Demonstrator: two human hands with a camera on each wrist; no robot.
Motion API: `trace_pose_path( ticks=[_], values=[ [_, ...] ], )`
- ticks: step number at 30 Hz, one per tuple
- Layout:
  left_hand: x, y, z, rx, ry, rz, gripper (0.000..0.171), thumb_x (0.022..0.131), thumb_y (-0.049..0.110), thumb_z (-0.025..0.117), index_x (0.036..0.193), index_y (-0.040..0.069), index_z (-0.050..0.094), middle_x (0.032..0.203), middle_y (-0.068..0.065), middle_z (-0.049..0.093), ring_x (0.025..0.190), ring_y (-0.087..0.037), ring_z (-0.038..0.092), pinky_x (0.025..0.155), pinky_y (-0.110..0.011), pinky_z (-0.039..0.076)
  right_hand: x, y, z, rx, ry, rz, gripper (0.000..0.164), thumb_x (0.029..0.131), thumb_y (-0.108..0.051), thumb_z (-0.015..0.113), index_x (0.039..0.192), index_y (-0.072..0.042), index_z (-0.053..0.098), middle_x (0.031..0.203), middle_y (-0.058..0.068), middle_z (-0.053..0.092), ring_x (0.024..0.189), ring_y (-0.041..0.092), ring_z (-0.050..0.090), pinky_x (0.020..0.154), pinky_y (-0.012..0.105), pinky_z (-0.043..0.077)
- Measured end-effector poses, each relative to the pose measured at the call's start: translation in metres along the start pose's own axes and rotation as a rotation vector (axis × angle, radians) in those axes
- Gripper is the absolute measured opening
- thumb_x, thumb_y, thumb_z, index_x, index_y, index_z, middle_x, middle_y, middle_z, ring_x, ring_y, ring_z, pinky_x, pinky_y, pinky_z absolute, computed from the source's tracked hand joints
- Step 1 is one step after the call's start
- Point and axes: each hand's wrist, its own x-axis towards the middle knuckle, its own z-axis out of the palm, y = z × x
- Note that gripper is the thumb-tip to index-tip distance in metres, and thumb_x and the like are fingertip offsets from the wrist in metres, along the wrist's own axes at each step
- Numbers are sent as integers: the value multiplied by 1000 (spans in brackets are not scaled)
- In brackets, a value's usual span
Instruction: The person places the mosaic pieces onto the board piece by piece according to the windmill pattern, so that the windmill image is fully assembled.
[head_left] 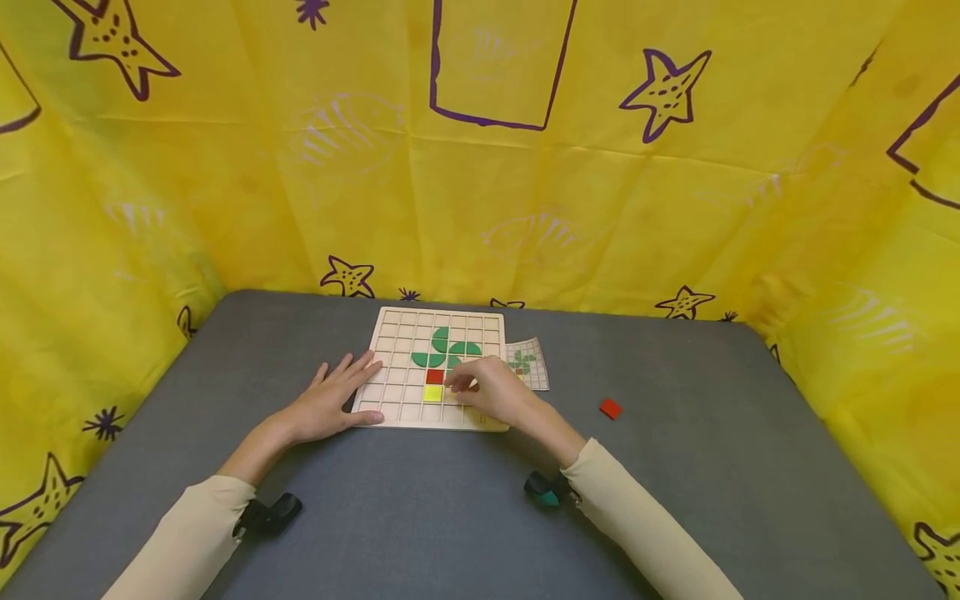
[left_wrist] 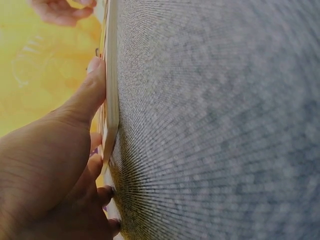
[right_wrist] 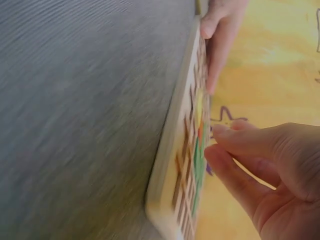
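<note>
A wooden grid board (head_left: 397, 412) lies on the table with several green rounded tiles (head_left: 440, 337), a red square tile (head_left: 435, 377) and a yellow square tile (head_left: 432, 393) in its cells. My left hand (head_left: 326, 404) rests spread on the board's left edge, thumb at the front corner. Over the board, just right of the red and yellow tiles, hovers my right hand (head_left: 491, 390), fingers bent. In the right wrist view a small gap shows between thumb and fingertip (right_wrist: 217, 155), with no tile visible there.
A pattern card (head_left: 536, 379) lies against the board's right side, partly behind my right hand. Farther right on the grey table (head_left: 675, 467) is a loose red tile (head_left: 611, 408). Yellow printed cloth (head_left: 480, 208) hangs around the table's back and sides.
</note>
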Motion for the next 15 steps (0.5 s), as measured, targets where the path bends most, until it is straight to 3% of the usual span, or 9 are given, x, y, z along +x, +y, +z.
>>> trace_pose_path(
  ticks=[15],
  values=[
    [-1,1,0,1,-1,-3,90,87,49,69,155,6,27,162,-20,14,145,-50,4,110,-69,-5,-40,25,-22,-67,65,24,15,84,-1,75,99,-4,75,88,3,72,81,13,65,75,26,55]
  ],
)
